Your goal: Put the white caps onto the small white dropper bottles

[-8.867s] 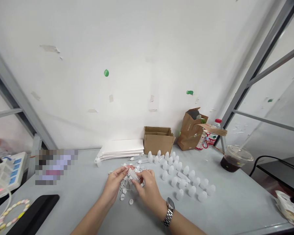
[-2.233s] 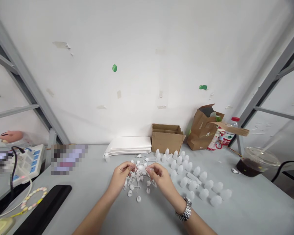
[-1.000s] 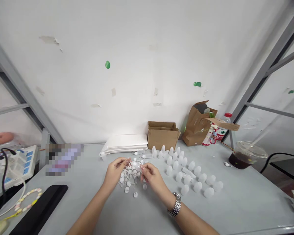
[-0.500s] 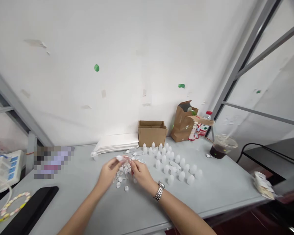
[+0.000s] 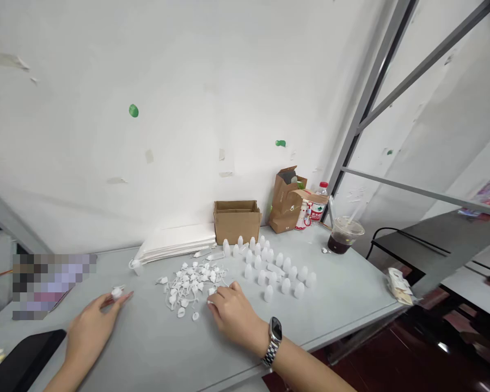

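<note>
My left hand point(image 5: 92, 329) rests low over the left part of the grey table. Its thumb and fingers curve round a small white cap-like piece point(image 5: 116, 293) with a thin tail. My right hand point(image 5: 233, 313), wearing a wristwatch, is at the right edge of a pile of small white caps with thin straps point(image 5: 194, 280). Its fingers are curled, with a bit of white showing at the fingertips; most of that piece is hidden. To the right of the pile, several frosted white bullet-shaped pieces point(image 5: 286, 286) stand upright in loose rows, with a few lying down.
Behind the pile are a stack of white boards point(image 5: 175, 241) and an open cardboard box point(image 5: 237, 224). A brown paper bag point(image 5: 283, 204), a red-capped bottle point(image 5: 320, 198) and a cup of dark drink point(image 5: 343, 237) stand at right. A black flat object point(image 5: 35, 359) lies front left.
My hands were together over the pile and are now apart. The left has moved left with a white piece; the right has come down at the pile's edge. The view has turned right.
</note>
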